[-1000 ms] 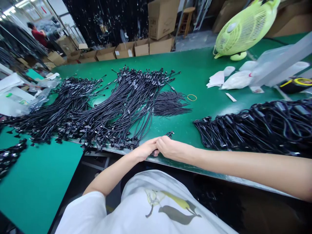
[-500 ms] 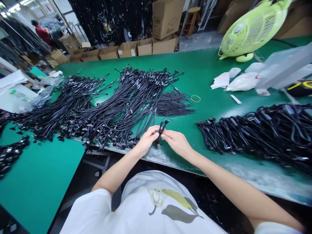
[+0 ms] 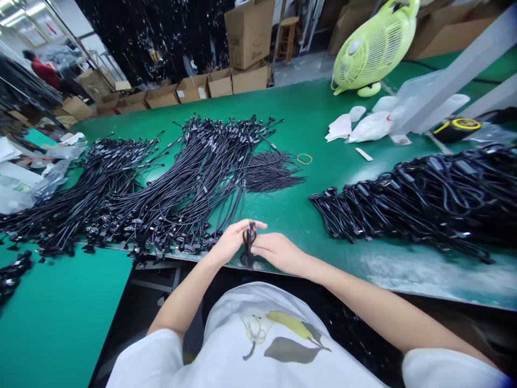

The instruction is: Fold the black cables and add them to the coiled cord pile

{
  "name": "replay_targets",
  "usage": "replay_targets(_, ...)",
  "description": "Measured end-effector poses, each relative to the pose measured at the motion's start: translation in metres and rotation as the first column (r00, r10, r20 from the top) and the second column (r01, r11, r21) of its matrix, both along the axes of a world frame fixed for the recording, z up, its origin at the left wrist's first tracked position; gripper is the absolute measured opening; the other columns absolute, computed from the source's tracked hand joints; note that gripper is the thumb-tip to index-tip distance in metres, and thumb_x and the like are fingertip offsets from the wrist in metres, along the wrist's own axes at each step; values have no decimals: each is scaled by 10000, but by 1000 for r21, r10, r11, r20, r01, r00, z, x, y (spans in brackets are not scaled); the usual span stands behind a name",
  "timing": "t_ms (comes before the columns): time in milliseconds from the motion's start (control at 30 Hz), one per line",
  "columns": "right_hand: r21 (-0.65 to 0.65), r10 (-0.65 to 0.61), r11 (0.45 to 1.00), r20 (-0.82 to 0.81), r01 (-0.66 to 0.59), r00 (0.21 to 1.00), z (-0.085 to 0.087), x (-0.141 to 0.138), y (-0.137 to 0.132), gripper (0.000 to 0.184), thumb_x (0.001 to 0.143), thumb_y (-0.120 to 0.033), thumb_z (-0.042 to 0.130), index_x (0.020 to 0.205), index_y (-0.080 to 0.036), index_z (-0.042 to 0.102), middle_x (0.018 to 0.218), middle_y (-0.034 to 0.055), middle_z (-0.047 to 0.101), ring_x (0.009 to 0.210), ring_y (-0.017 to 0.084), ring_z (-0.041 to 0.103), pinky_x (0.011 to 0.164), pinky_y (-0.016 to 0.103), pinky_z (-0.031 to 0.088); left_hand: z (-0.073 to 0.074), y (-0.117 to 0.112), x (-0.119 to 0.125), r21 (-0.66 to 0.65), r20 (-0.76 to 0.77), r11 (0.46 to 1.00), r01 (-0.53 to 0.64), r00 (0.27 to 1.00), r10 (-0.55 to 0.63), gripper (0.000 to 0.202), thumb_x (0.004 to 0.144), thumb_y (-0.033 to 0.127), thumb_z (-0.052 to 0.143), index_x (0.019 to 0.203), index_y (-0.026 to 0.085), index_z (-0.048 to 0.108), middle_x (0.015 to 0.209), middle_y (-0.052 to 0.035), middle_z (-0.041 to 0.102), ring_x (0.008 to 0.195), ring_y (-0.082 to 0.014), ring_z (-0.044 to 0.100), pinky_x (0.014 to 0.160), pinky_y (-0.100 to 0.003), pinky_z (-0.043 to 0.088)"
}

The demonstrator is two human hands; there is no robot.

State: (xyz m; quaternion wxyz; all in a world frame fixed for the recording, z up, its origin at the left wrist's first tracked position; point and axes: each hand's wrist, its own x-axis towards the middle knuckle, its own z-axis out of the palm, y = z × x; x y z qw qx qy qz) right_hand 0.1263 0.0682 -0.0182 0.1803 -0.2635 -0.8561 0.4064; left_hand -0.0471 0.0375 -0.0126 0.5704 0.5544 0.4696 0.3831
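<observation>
Both my hands meet at the near edge of the green table (image 3: pixel 323 178). My left hand (image 3: pixel 232 240) and my right hand (image 3: pixel 278 250) pinch one short black cable (image 3: pixel 249 241), folded into a small bundle between them. Just left of my hands lies a wide spread of loose black cables (image 3: pixel 177 172), their plugs along the table edge. A heap of coiled black cables (image 3: pixel 424 199) lies to the right. A bunch of thin black ties (image 3: pixel 270 172) and a yellow rubber band (image 3: pixel 304 158) sit beyond my hands.
A green fan (image 3: pixel 371 48) stands at the far right, with white bags and paper (image 3: pixel 363 124) and a tape measure (image 3: pixel 456 128) near it. Cardboard boxes (image 3: pixel 226 81) line the floor behind the table. A person in red (image 3: pixel 40 70) works far left. A second green surface (image 3: pixel 60 312) is at lower left.
My hands lifted a cable off the table edge, then drew back toward me while folding it into a tighter bundle. The view swung slightly right.
</observation>
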Motion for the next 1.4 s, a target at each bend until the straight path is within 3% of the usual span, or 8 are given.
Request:
replay_targets(300,44,-189,981,-12,189,982,9,14,15,329,930,-249,390,676,-178,586,717,21,612,679,131,529,665,232,355,-21,-17,10,-91,-47,994,64,997,-68,525,929,563,396,938,133,697,726,-25,572,592,-111,458,640,-269,410)
replay_targets(467,69,-42,997,21,40,999,12,11,5,343,949,-285,406,688,-179,601,743,10,647,674,126,546,646,222,360,-19,-15,8,-196,334,979,58,943,11,526,888,574,500,1177,160,644,1138,-127,661,1049,-232,596,938,-358,429)
replay_targets(633,161,-123,983,227,87,966,8,12,1,306,939,-248,448,736,-184,668,809,32,699,732,156,613,657,244,383,-13,-12,19,-19,214,997,-80,973,82,373,881,466,574,1093,171,659,1241,-116,635,1201,-241,543,1063,-370,364)
replay_targets(933,768,-304,633,133,96,943,38,33,-28,314,971,-283,436,1229,-158,564,1177,132,615,1140,259,515,876,371,398,-27,-5,28,142,-311,985,-94,941,135,293,923,452,447,912,187,570,681,-6,610,627,-158,573,639,-277,463)
replay_targets(1100,584,-247,809,432,-61,868,6,46,-10,249,964,-316,463,982,-125,622,854,92,649,874,228,558,706,338,393,-25,-4,32,98,-491,959,266,851,-186,274,946,371,400,915,207,618,824,-38,680,758,-183,643,748,-311,508)
replay_targets(1200,534,-303,845,442,23,845,8,91,5,253,963,-309,460,890,-167,656,781,68,663,785,202,560,706,325,381,-21,0,20,147,-436,966,210,891,-127,314,929,380,445,1155,223,597,1227,-88,638,1135,-219,602,997,-372,463)
replay_targets(1267,616,-563,737,332,279,757,24,141,17,279,967,-279,423,910,-188,680,815,72,684,795,200,573,740,324,386,-20,6,4,178,-455,980,90,890,1,365,922,403,459,1224,227,564,1299,-97,601,1200,-230,571,1048,-401,434)
replay_targets(1400,734,-967,56,-128,677,220,58,248,34,400,983,-234,308,1203,-137,627,1129,155,669,978,249,583,848,372,397,-15,14,-30,249,-576,969,-11,802,157,339,926,421,457,1164,228,601,1226,-83,645,1149,-241,599,1034,-430,443)
